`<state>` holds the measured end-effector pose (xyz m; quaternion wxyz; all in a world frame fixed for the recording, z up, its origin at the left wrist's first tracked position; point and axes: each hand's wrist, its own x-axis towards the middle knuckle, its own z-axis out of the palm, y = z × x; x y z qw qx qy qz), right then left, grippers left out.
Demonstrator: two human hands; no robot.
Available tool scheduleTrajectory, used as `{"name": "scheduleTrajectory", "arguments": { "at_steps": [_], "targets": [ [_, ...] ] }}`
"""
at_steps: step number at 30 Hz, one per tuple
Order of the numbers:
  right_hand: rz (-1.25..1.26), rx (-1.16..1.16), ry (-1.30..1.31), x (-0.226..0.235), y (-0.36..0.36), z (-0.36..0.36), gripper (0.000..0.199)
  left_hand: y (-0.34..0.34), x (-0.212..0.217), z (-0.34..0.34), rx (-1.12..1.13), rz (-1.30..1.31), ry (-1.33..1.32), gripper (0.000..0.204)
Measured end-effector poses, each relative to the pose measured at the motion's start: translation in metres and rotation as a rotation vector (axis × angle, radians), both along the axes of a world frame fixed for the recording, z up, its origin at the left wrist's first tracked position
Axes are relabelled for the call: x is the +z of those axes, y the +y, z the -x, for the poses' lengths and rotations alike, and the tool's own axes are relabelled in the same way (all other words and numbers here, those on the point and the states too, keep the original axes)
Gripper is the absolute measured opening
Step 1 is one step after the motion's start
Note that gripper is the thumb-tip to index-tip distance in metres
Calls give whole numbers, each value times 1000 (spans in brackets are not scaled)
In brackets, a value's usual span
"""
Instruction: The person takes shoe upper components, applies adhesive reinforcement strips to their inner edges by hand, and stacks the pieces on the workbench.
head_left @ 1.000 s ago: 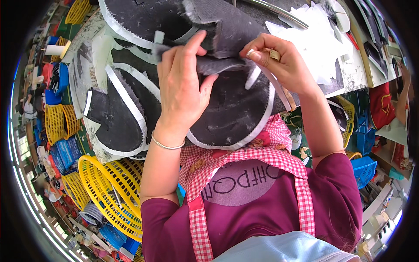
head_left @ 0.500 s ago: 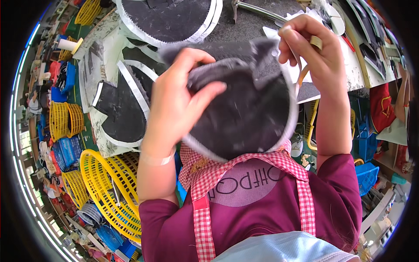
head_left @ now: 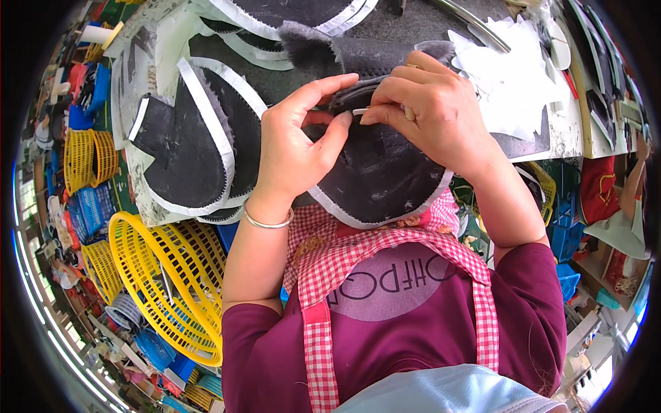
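The left hand [head_left: 292, 148] and the right hand [head_left: 430, 113] meet at the upper edge of a dark felt piece [head_left: 375, 175] with a white border. This piece is in front of the person's chest, and its lower rounded part hangs over the red checked apron [head_left: 385, 241]. The left fingers are half closed: the thumb presses on the front of the felt and the other fingers go behind the edge. The right fingers are closed in a pinch around a small pale strip [head_left: 365, 110] at the same edge, just beside the left thumb. A thin bangle [head_left: 265, 221] is on the left wrist.

On the bench [head_left: 564, 134] there are more dark felt pieces with white borders: one stack [head_left: 186, 148] lies to the left, touching the left hand's side, and another piece [head_left: 289, 10] is at the far edge. Some white cut sheets [head_left: 513, 82] lie to the right of the right hand.

A large yellow plastic basket [head_left: 172, 275] stands on the floor to the left, below the bench; I see only a few thin dark things inside, and I cannot tell what they are. Further left there are a smaller yellow basket [head_left: 86, 158] and a blue crate [head_left: 86, 206]; their contents are too small to tell. On the right, a blue crate [head_left: 568, 234] stands near the person's right elbow.
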<state>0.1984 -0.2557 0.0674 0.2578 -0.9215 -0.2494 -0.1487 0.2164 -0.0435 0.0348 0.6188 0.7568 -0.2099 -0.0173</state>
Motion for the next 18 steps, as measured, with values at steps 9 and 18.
{"name": "scheduleTrajectory", "arguments": {
  "at_steps": [9,18],
  "targets": [
    [24,-6,-7,-1,0,-10,24,-2,-6,-4,-19,-37,-146,35],
    [-154,-94,143,-2,-5,7,16,-11,5,2,-5,-162,-152,22]
  ]
}}
